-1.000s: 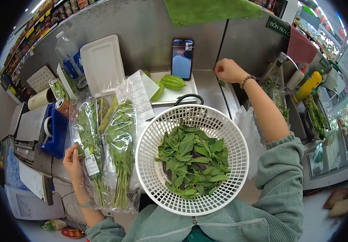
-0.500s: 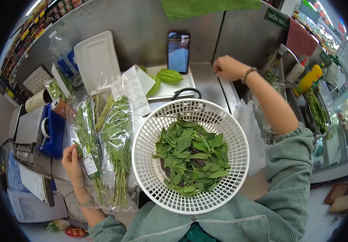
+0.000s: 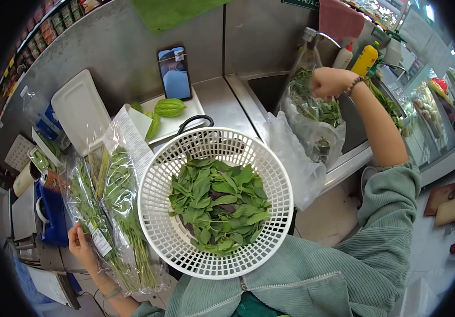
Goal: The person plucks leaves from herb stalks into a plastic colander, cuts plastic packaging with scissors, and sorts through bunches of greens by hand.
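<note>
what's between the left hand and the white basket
In the head view, bagged greens lie between the left hand and the white basket.

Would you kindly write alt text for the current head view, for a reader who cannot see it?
A white basket of green leaves sits before a person. The right hand is at a clear bag of greens by the sink; the left hand is beside packaged herbs.

wrapped leafy stems (image 3: 88,207) lie slanting at left, a clear herb-filled bag (image 3: 307,108) at right
</note>
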`<state>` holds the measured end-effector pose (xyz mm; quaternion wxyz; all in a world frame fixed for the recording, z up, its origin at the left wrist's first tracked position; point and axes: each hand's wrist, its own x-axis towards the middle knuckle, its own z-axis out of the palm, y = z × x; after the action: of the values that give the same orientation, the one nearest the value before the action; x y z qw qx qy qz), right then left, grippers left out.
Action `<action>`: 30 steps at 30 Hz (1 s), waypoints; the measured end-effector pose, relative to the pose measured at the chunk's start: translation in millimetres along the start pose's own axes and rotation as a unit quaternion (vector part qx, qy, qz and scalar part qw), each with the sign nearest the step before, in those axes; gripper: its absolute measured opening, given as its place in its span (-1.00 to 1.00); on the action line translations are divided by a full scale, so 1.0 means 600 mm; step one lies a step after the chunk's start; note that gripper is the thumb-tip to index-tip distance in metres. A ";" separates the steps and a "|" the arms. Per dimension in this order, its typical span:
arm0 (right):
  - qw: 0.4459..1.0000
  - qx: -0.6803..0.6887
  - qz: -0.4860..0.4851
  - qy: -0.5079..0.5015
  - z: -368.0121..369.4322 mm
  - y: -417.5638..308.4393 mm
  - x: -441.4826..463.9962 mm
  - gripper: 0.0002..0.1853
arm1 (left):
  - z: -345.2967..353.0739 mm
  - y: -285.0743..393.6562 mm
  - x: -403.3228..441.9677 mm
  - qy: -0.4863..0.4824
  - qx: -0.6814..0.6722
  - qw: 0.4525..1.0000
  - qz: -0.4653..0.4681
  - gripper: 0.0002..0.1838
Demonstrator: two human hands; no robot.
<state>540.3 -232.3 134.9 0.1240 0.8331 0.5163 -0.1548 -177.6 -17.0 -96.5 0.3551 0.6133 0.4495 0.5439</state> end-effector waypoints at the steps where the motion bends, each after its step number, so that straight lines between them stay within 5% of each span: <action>1: 0.996 0.026 -0.068 0.044 -0.008 -0.009 -0.005 -0.79 | -0.002 -0.002 0.002 0.026 0.006 1.000 -0.004 -0.85; 4: 0.930 0.186 -0.272 0.163 -0.061 -0.078 -0.059 -0.75 | 0.003 0.015 0.010 0.117 0.194 0.957 0.182 -0.86; 6: 0.822 0.314 -0.422 0.218 -0.106 -0.142 -0.144 -0.72 | 0.001 0.097 0.014 0.109 0.268 0.932 0.220 -0.74; 7: 0.711 0.476 -0.506 0.106 -0.125 -0.121 -0.142 -0.75 | 0.007 0.147 0.017 0.075 0.261 0.927 0.259 -0.73; 8: 0.643 0.512 -0.560 0.101 -0.135 -0.118 -0.160 -0.75 | 0.016 0.193 0.018 0.041 0.255 0.920 0.294 -0.71; 12: 0.534 0.524 -0.644 0.159 -0.138 -0.137 -0.243 -0.76 | 0.133 0.376 -0.033 -0.207 0.100 0.935 0.271 -0.78; 14: 0.526 0.517 -0.650 0.181 -0.126 -0.149 -0.270 -0.76 | 0.209 0.437 -0.059 -0.333 0.061 0.897 0.286 -0.88; 16: 0.530 0.512 -0.647 0.195 -0.108 -0.165 -0.284 -0.76 | 0.268 0.467 -0.078 -0.469 0.014 0.844 0.259 -0.65; 22: 0.573 0.510 -0.597 0.235 -0.032 -0.208 -0.293 -0.77 | 0.489 0.519 -0.116 -0.548 -0.270 0.748 0.261 -0.18; 25: 0.601 0.511 -0.562 0.250 0.002 -0.222 -0.303 -0.78 | 0.546 0.562 -0.130 -0.594 -0.346 0.668 0.285 -0.26; 30: 0.638 0.511 -0.510 0.267 0.047 -0.224 -0.303 -0.79 | 0.567 0.551 -0.136 -0.703 -0.332 0.600 0.192 -0.10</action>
<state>339.8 -333.4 173.1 -0.5637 0.3731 0.7082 -0.2035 212.3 -189.2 127.4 0.6280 0.7182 -0.2778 0.1125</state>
